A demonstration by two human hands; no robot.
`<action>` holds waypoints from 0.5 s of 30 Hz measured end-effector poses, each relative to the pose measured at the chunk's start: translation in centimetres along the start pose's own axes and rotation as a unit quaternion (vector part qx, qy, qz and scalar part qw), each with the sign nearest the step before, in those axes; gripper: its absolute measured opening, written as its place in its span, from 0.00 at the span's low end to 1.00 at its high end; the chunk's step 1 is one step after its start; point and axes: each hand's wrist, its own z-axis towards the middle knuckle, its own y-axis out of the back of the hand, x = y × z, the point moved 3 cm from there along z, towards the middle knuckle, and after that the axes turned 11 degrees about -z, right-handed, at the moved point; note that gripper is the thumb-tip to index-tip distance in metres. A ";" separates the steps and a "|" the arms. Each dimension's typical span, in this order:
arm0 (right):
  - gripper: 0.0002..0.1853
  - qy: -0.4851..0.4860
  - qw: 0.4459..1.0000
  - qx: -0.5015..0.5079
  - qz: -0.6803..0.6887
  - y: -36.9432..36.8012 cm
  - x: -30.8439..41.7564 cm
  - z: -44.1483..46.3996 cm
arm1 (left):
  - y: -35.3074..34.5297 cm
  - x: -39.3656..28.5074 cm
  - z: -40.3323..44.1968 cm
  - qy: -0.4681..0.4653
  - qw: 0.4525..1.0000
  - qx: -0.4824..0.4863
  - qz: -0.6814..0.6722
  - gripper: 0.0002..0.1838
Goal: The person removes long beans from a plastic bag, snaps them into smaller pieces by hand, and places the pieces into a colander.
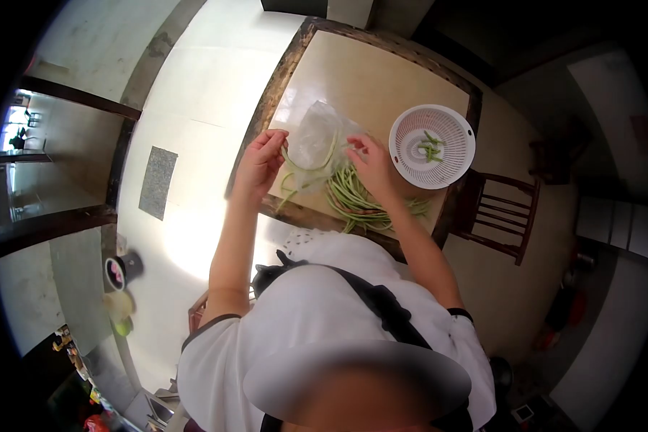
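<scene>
My left hand (263, 160) pinches one end of a long green bean (311, 169), which hangs in a curve over a clear plastic bag (315, 133). My right hand (369, 160) is raised beside the bag, fingers curled; whether anything lies between its fingertips is too small to tell. Below it a pile of long green beans (353, 198) lies near the table's front edge. To the right stands a white colander (446, 169) with several short bean pieces (430, 147) inside.
The table (381, 65) has a dark wooden border. A wooden chair (507, 212) stands at its right side. On the floor at the left are a dark bin (122, 270) and a grey mat (158, 182).
</scene>
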 end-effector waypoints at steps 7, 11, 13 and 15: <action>0.12 0.116 0.991 0.048 -0.045 3.1 6.1 2.3 | -3.2 0.2 0.7 0.059 0.996 0.059 0.041 0.06; 0.13 0.360 0.912 0.024 -0.195 4.9 9.1 1.3 | -6.8 1.9 1.6 0.142 0.978 0.152 0.008 0.09; 0.13 0.351 0.913 0.002 -0.208 5.5 8.8 1.0 | -8.2 3.4 1.9 0.180 0.966 0.184 0.005 0.09; 0.12 0.343 0.913 -0.019 -0.220 6.0 8.3 1.1 | -8.2 5.0 2.3 0.227 0.948 0.221 0.000 0.10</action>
